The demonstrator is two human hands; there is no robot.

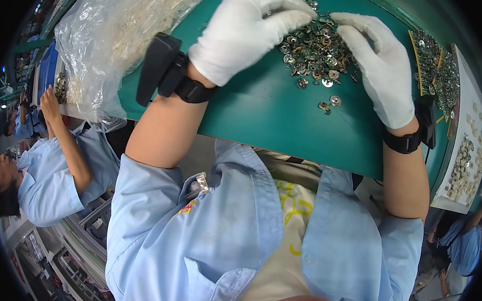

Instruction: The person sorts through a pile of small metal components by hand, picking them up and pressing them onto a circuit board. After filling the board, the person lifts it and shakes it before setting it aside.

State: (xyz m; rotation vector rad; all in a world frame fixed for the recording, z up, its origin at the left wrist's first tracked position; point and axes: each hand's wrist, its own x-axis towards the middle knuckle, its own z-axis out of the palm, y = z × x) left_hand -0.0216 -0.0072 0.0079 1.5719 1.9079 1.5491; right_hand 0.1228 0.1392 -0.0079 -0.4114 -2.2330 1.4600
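Observation:
A heap of small round metal parts, silvery and brownish discs with holes, lies on the green work surface. My left hand, in a white glove, reaches in from the heap's left. Its thumb and forefinger come together at the heap's upper edge; anything between their tips is too small to make out. Opposite it, my right hand, also gloved in white, borders the heap with thumb and forefinger apart, open and holding nothing visible. Two loose discs lie just below the heap.
To the left is a large clear plastic bag of pale small pieces. More metal parts lie between yellow strips at the right, beside a white tray with small parts. Another person in light blue works at the left.

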